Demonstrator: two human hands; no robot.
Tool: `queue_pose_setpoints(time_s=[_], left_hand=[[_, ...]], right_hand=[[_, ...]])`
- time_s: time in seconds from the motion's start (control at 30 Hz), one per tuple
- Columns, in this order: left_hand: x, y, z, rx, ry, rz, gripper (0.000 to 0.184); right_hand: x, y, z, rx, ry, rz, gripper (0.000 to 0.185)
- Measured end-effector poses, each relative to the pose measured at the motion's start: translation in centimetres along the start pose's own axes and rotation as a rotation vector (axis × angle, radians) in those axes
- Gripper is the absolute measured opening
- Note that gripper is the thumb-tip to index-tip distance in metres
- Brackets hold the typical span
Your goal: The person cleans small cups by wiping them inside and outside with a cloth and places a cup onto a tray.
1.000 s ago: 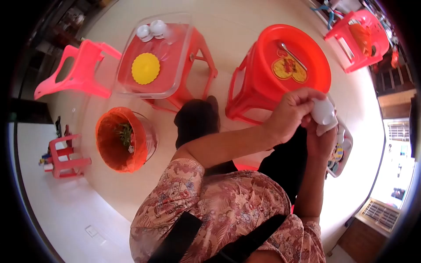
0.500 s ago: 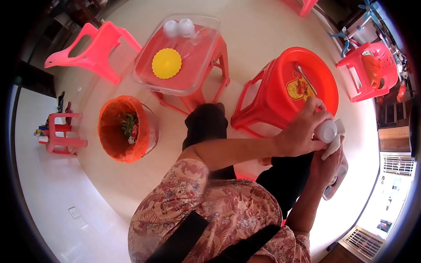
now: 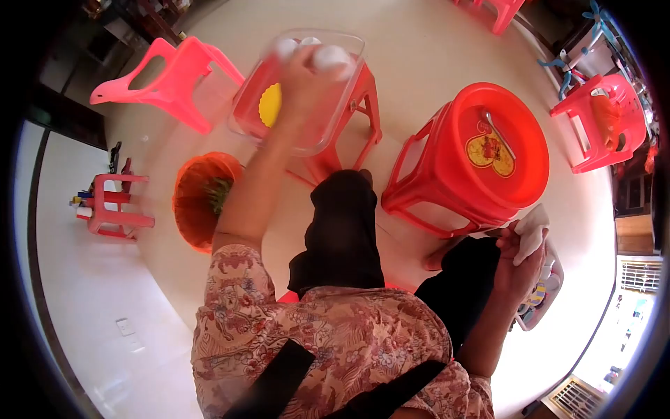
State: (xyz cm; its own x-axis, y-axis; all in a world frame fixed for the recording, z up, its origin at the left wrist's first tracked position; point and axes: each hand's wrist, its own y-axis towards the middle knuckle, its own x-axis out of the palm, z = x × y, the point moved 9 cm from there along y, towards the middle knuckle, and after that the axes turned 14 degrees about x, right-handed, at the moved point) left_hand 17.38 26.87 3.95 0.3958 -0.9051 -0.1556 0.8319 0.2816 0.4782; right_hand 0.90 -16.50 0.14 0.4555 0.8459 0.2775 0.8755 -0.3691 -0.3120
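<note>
My left hand, blurred by motion, reaches over a clear plastic tray with its fingers closed on a small white cup. Right beside it in the tray are two more white cups, partly hidden by the hand. A yellow scalloped disc lies in the same tray, half covered by my forearm. Low on the right, my right hand grips a crumpled white cloth.
A red stool carries the tray. Another stool bears a red basin holding a metal utensil. An orange-lined bin contains greens. Pink chairs stand around. A container of items sits beside my right hand.
My left hand has carried the white cup from the cloth, leftward and away from me, to the tray's other cups. My right hand keeps the cloth. The view has shifted slightly.
</note>
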Motion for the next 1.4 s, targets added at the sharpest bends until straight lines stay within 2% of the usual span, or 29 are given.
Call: queue_pose_setpoints(time_s=[0.03, 0.1, 0.2, 0.37, 0.5, 0.7, 0.73, 0.8, 0.87, 0.9, 0.93, 1.0, 1.07, 1.1, 1.13, 1.17, 1.23, 1.3, 1.33, 1.4], left_hand=[[-2.2, 1.3, -2.5, -0.034, 0.006, 0.064, 0.045], [-6.1, 3.5, -4.9, 0.049, 0.223, 0.115, 0.043], [-10.1, 5.9, -9.5, 0.066, 0.657, 0.102, 0.045], [-10.2, 7.1, -13.1, 0.024, 0.931, -0.055, 0.044], [-8.8, 7.0, -13.0, 0.042, 1.065, -0.163, 0.040], [-7.6, 6.6, -12.9, 0.050, 1.181, -0.208, 0.034], [-7.7, 6.7, -12.5, 0.078, 1.199, -0.184, 0.033], [-7.9, 6.9, -11.3, 0.140, 1.229, -0.139, 0.032], [-7.7, 6.6, -8.9, 0.166, 1.231, -0.101, 0.031], [-8.7, 7.0, -10.1, 0.472, 1.264, -0.102, 0.035], [-9.1, 6.7, -9.7, 0.494, 1.041, -0.051, 0.037], [-5.0, 4.2, -2.8, 0.469, 0.913, -0.058, 0.030], [-2.0, 2.1, 1.3, 0.584, 0.729, -0.113, 0.026], [-0.2, 0.9, 3.0, 0.596, 0.678, -0.157, 0.025], [1.6, -0.2, 4.4, 0.601, 0.631, -0.203, 0.024], [3.4, -1.4, 5.2, 0.641, 0.586, -0.256, 0.024], [7.1, -3.6, 6.3, 0.723, 0.484, -0.365, 0.024], [10.8, -5.9, 6.8, 0.657, 0.322, -0.466, 0.023], [12.6, -7.0, 7.2, 0.620, 0.254, -0.513, 0.023], [16.7, -9.8, 9.9, 0.732, 0.211, -0.644, 0.022]], right_hand=[[-0.1, 0.0, 0.1, 0.012, -0.005, 0.007, 0.041], [-0.1, 0.1, 0.2, 0.003, -0.016, 0.016, 0.041], [-0.1, 0.1, 0.3, 0.014, 0.009, -0.008, 0.041], [-1.0, 0.1, 0.1, 0.045, 0.010, 0.023, 0.038], [-1.6, 0.2, 0.2, 0.040, 0.034, -0.010, 0.037], [-2.2, 0.4, 0.6, 0.045, 0.056, -0.022, 0.037], [-2.5, 0.4, 0.6, 0.042, 0.056, -0.009, 0.037], [-2.9, 0.4, -0.2, -0.018, -0.144, 0.038, 0.037], [-3.3, 0.2, -0.5, -0.043, -0.266, 0.082, 0.031], [-3.5, 0.0, -0.6, -0.057, -0.331, 0.113, 0.029], [-3.7, 0.1, -0.3, -0.046, -0.327, 0.112, 0.027], [-5.0, 0.6, 0.7, 0.037, -0.119, 0.043, 0.023], [-5.4, 0.4, 2.3, 0.146, 0.096, -0.047, 0.019], [-5.3, 0.3, 3.3, 0.217, 0.294, -0.101, 0.028], [-5.5, 0.4, 3.9, 0.203, 0.088, -0.040, 0.036], [-5.4, 0.2, 5.6, 0.354, 0.374, -0.099, 0.037], [-6.0, -0.4, 7.7, 0.371, 0.232, -0.064, 0.038], [-5.9, -1.9, 9.3, 0.458, 0.166, -0.091, 0.041], [-5.7, -2.6, 10.0, 0.493, 0.262, -0.116, 0.042], [-6.4, -3.7, 10.2, 0.494, 0.250, -0.183, 0.044]])
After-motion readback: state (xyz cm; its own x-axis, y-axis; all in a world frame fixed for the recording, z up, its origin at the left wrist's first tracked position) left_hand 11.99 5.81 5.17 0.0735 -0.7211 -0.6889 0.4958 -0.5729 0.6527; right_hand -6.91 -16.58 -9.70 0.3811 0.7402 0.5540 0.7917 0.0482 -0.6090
